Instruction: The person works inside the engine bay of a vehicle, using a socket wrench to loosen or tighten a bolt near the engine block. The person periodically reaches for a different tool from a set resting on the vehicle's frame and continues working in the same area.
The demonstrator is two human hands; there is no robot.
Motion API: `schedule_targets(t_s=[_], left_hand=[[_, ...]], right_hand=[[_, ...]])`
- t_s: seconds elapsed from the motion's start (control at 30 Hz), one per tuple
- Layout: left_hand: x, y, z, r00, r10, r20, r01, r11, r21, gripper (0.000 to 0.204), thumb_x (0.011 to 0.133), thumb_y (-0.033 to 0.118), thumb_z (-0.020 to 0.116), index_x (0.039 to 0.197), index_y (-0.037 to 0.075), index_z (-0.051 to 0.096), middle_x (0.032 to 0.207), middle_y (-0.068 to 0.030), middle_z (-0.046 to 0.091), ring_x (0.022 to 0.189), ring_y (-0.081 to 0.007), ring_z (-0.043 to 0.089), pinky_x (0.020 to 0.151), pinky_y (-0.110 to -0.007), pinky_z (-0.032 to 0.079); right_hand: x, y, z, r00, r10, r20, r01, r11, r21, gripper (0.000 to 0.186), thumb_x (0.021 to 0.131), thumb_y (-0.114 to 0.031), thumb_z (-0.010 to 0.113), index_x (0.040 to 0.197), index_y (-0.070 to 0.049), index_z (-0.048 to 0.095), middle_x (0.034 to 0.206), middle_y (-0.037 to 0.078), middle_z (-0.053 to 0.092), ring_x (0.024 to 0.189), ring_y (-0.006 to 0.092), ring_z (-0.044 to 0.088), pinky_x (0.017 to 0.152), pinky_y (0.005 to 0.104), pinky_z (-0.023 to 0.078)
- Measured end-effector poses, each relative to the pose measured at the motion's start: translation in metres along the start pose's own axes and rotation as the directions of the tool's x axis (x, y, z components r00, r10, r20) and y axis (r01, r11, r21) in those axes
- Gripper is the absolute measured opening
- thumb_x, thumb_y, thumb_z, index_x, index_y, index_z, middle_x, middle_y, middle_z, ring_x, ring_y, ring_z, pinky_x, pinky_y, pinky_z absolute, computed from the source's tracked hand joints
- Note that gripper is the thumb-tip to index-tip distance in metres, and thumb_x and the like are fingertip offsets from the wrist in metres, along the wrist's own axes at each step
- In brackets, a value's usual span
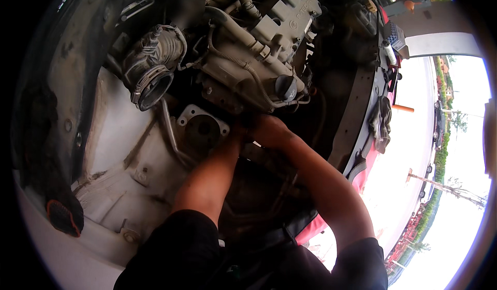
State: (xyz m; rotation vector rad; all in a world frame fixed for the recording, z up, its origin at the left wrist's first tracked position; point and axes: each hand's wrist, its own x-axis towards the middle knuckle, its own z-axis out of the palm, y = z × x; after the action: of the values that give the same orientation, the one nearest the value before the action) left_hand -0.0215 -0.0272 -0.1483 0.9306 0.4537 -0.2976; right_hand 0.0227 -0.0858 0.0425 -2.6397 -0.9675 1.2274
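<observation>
Both my forearms reach down into a car engine bay. My left hand (239, 128) is low beneath the engine, beside a silver mount bracket (184, 116) with bolt holes; its fingers are hidden in shadow. My right hand (269, 130) is just right of it, under the engine's lower housing (238, 80), with fingers curled inward out of sight; I cannot make out what they hold or touch. Above them sit a black oil cap (284, 88) and a ribbed hose (248, 70). An open intake duct with a metal clamp (150, 80) lies to the upper left.
The inner wing (116, 119) and a metal pipe (171, 137) are at left. The front rail (352, 114) runs along the right, with gloves (382, 119), a small box (394, 36) and a red fender cover (370, 160) on it. Outside are parked cars and trees.
</observation>
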Motion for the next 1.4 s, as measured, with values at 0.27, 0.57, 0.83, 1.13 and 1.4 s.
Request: schedule_targets(t_s=[0.27, 0.57, 0.83, 1.13, 1.4], left_hand=[[0.038, -0.033, -0.039, 0.971, -0.139, -0.197, 0.157, 0.984, 0.078, 0.035, 0.091, 0.021, 0.031, 0.118, 0.004, 0.046, 0.121, -0.0123, 0.048, 0.110, -0.0200, 0.046, 0.092, -0.032, 0.038], [0.022, -0.039, -0.034, 0.949, -0.187, -0.254, 0.210, 0.976, 0.066, 0.035, 0.090, 0.023, 0.032, 0.114, 0.004, 0.049, 0.119, -0.0136, 0.050, 0.108, -0.0222, 0.048, 0.090, -0.034, 0.039], [0.029, -0.036, -0.035, 0.940, -0.168, -0.297, 0.211, 0.970, 0.120, 0.035, 0.089, 0.026, 0.034, 0.111, 0.005, 0.051, 0.116, -0.0147, 0.051, 0.107, -0.0242, 0.049, 0.088, -0.035, 0.040], [0.028, -0.045, -0.033, 0.932, -0.151, -0.330, 0.224, 0.955, 0.195, 0.035, 0.088, 0.028, 0.035, 0.107, 0.005, 0.054, 0.114, -0.0160, 0.053, 0.105, -0.0264, 0.050, 0.086, -0.036, 0.042], [0.046, -0.062, -0.019, 0.937, -0.099, -0.336, 0.220, 0.913, 0.345, 0.036, 0.087, 0.030, 0.036, 0.104, 0.005, 0.056, 0.112, -0.0171, 0.054, 0.104, -0.0283, 0.051, 0.084, -0.038, 0.043]], right_hand=[[-0.007, 0.074, 0.065, 0.952, 0.266, 0.154, -0.243, 0.958, -0.151, 0.033, 0.081, -0.033, 0.047, 0.094, -0.007, 0.063, 0.095, 0.017, 0.062, 0.090, 0.0300, 0.059, 0.078, 0.0400, 0.047], [0.006, -0.014, -0.002, 1.000, 0.002, 0.006, -0.002, 1.000, 0.000, 0.036, 0.080, -0.035, 0.052, 0.104, -0.008, 0.059, 0.104, 0.013, 0.059, 0.092, 0.0291, 0.058, 0.081, 0.0398, 0.044], [0.000, 0.079, 0.052, 0.928, 0.154, 0.339, -0.104, 0.982, -0.160, 0.035, 0.081, -0.032, 0.054, 0.104, -0.007, 0.060, 0.095, 0.013, 0.062, 0.084, 0.0260, 0.059, 0.076, 0.0372, 0.046], [0.009, -0.027, -0.033, 0.980, -0.097, 0.176, 0.037, 0.949, 0.314, 0.031, 0.080, -0.034, 0.057, 0.090, -0.005, 0.061, 0.069, 0.007, 0.060, 0.057, 0.0156, 0.055, 0.052, 0.0280, 0.045], [0.003, 0.079, 0.046, 0.879, 0.195, 0.434, -0.233, 0.972, 0.036, 0.033, 0.077, -0.033, 0.054, 0.091, -0.004, 0.064, 0.083, 0.016, 0.063, 0.076, 0.0284, 0.062, 0.068, 0.0387, 0.048]])
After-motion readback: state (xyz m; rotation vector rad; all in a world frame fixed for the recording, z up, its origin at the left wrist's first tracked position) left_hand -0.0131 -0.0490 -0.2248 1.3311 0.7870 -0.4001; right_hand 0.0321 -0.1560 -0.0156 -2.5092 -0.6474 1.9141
